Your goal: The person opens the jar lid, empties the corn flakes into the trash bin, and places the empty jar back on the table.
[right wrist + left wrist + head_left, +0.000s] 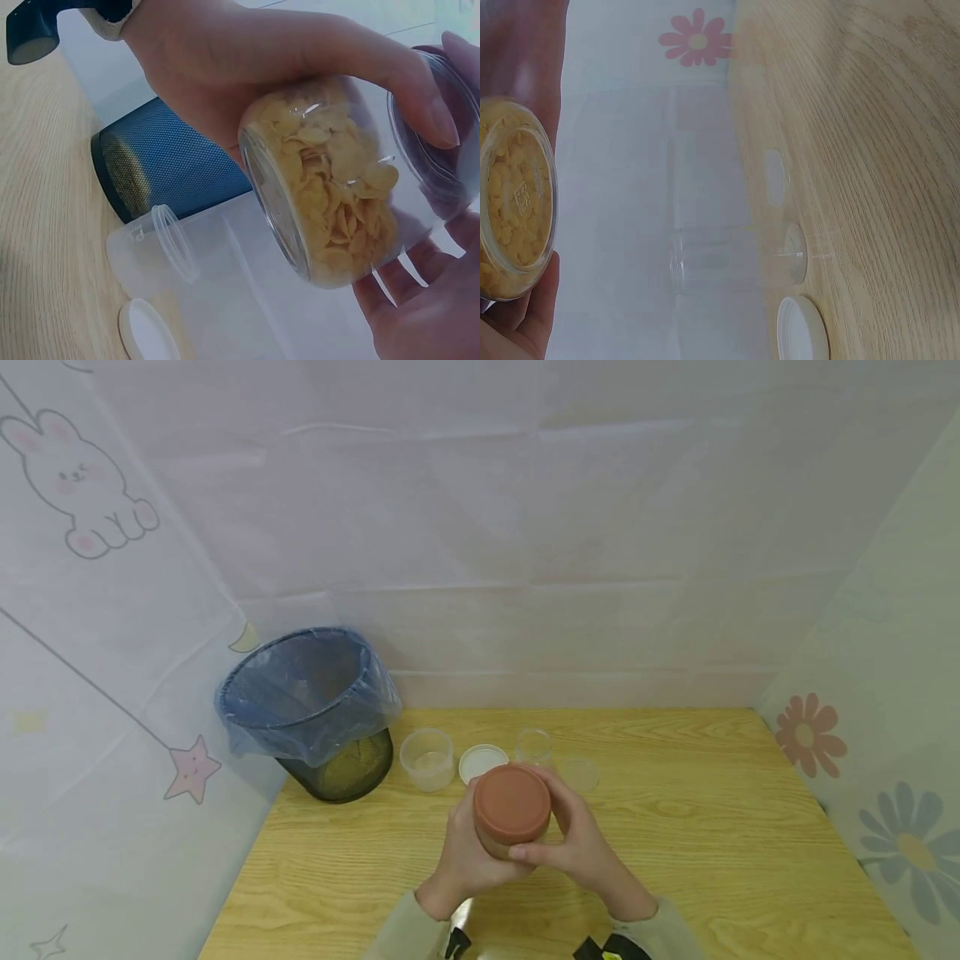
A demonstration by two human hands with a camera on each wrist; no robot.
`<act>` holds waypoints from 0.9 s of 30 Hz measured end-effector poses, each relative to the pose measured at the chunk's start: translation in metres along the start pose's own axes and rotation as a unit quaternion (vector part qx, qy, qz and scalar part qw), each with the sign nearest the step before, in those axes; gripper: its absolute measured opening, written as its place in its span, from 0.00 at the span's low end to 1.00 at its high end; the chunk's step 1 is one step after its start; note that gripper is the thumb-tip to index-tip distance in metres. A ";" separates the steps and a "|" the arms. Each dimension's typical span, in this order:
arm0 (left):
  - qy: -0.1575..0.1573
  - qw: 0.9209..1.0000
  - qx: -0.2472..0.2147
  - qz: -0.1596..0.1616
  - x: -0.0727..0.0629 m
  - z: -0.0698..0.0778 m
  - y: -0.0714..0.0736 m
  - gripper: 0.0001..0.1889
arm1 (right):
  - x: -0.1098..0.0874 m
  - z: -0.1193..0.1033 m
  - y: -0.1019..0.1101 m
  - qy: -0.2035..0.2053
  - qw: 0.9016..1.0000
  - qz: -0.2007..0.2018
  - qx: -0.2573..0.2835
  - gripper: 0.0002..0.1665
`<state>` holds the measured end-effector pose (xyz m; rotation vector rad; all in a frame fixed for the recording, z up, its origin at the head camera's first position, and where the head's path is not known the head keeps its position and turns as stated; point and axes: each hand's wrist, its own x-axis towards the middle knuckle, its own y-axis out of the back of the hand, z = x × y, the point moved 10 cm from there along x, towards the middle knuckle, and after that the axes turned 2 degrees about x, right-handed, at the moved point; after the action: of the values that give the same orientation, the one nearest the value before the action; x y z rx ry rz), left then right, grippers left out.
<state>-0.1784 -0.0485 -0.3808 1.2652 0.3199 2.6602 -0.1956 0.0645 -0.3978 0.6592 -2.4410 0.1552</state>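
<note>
Both hands hold a clear jar [337,187] of pale yellow flakes, capped with a reddish-orange lid [512,803], above the table. My left hand [471,852] is wrapped around the jar from the left side. On the right side, my right hand [573,839] grips it, with the thumb across the near side and the fingers toward the far side of the lid. The lid faces the head camera. In the left wrist view, the jar's round base shows with flakes [521,199] pressed behind it.
Behind the hands stand a translucent tub [427,760], a white lid [483,763], a clear cylindrical container [534,746] and a clear flat disc [580,773]. To the left is a mesh bin [348,768] with a blue bag [315,727] over its rim. Patterned sheets hang around the wooden table [712,827].
</note>
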 end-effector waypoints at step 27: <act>0.055 0.998 0.010 -0.003 -0.024 -0.041 -0.006 0.46 | 0.003 -0.023 0.029 0.065 0.995 0.075 0.017 0.41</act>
<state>-0.1950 -0.0538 -0.4257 1.1245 0.3662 2.7331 -0.2001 0.0947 -0.3757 0.4650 -2.3661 0.2908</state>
